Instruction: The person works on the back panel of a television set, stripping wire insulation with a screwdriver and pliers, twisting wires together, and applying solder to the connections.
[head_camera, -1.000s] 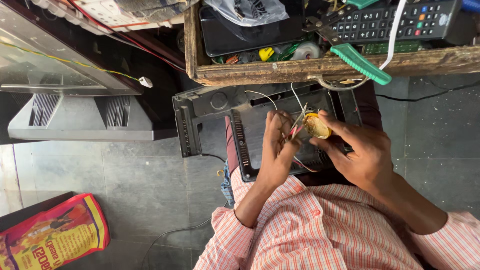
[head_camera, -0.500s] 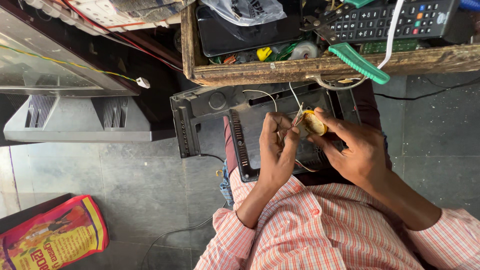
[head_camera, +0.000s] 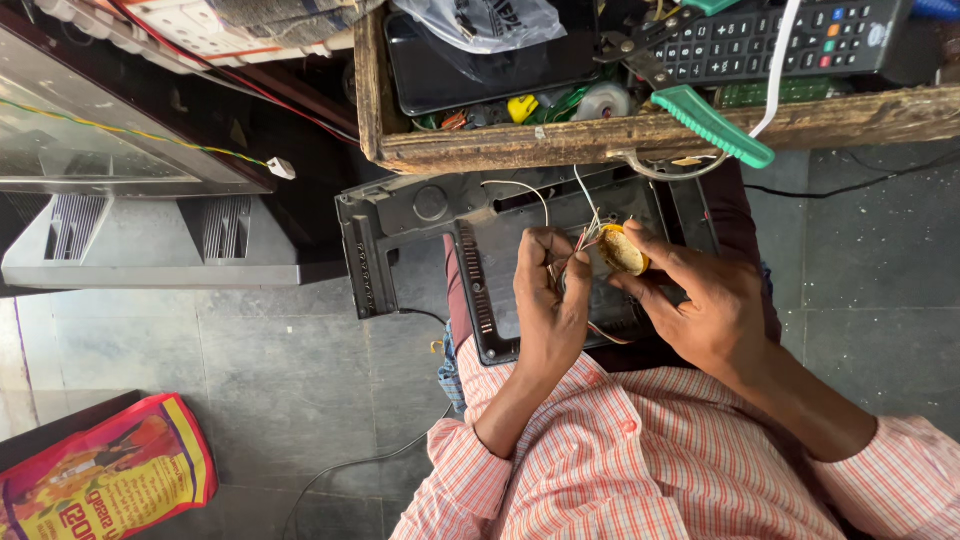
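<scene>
While the dark plastic casing (head_camera: 500, 260) rests across the person's lap, just below the wooden tray (head_camera: 640, 135), the work sits at its middle.

- Right hand (head_camera: 700, 305): pinching a small yellow round component (head_camera: 622, 250) between thumb and fingers.
- Left hand (head_camera: 550, 300): fingers curled around thin coloured wires (head_camera: 588, 236) leading to that component.
- Advice: probably best to keep the wires taut but unstrained, steady the component against the casing, and separate strands singly.
- Nearby: remote control (head_camera: 770, 40) and green-handled pliers (head_camera: 710, 120) on the tray.
</scene>
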